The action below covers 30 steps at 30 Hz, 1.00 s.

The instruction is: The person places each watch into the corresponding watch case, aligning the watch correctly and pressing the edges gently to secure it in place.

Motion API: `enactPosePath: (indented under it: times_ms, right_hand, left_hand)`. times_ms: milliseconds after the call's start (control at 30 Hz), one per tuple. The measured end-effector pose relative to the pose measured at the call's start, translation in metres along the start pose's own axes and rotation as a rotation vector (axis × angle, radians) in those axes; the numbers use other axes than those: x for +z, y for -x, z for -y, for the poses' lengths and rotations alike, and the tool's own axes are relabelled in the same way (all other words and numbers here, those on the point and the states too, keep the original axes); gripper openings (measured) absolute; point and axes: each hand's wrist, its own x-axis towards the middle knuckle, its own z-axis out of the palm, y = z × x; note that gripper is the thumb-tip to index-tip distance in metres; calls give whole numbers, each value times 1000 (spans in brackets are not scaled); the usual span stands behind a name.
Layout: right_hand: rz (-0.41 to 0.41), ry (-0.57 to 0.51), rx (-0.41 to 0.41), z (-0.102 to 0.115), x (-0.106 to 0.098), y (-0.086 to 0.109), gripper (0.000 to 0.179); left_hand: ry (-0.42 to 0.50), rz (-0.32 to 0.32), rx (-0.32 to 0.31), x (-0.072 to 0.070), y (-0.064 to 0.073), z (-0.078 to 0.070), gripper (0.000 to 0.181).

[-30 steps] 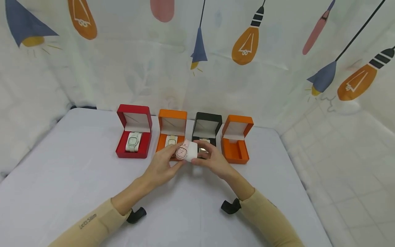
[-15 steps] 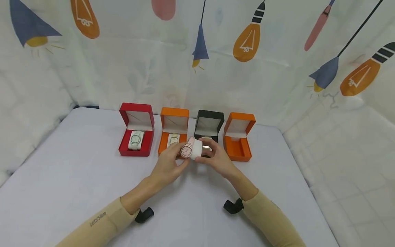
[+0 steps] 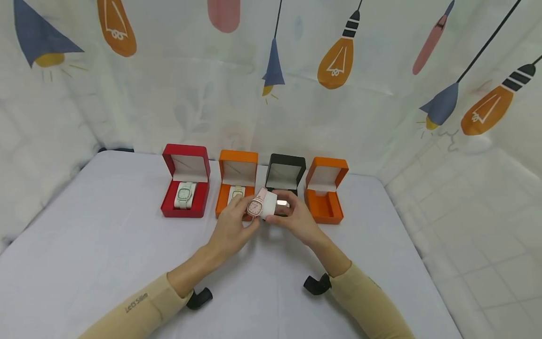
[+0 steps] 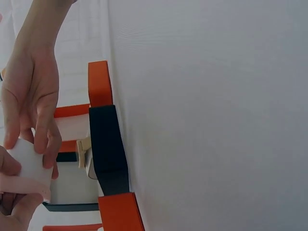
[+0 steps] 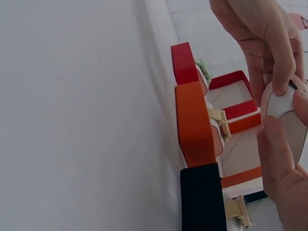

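A pink wristwatch (image 3: 255, 207) wraps one end of a white watch cushion (image 3: 269, 205), held above the front of the boxes. My left hand (image 3: 230, 225) pinches the watch side between thumb and fingers. From the other side, my right hand (image 3: 301, 220) grips the bare end of the cushion. In the left wrist view the cushion (image 4: 31, 159) shows between both hands' fingertips. The right wrist view shows the cushion's rounded end (image 5: 281, 103) between the fingers. Behind my hands stands an open black box (image 3: 286, 165), its lower part largely hidden.
A red box (image 3: 205, 197) holds a pale green watch (image 3: 184, 194). An orange box (image 3: 238, 155) beside it holds a cream watch (image 3: 236, 192). Another open orange box (image 3: 323, 207) stands at the right, its inner orange slot visible. Black tube-like pieces (image 3: 200, 298) hang at both wrists.
The watch and cushion have shifted slightly to the right with both hands. My left forearm has moved right. The boxes stay where they were, and the head view sways a little.
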Motion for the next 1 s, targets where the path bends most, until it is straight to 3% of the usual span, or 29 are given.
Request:
enactPosePath:
  times_ms: [467, 733, 1000]
  right_hand:
    - [-20, -5, -34, -4, 0, -3, 68]
    - [-15, 22, -64, -2, -1, -2, 70]
    - [-51, 37, -79, -4, 0, -7, 71]
  left_hand:
    - [-35, -22, -3, 8, -3, 1, 49]
    - [-12, 30, -36, 10, -2, -4, 67]
    - [70, 173, -77, 11, 0, -8, 85]
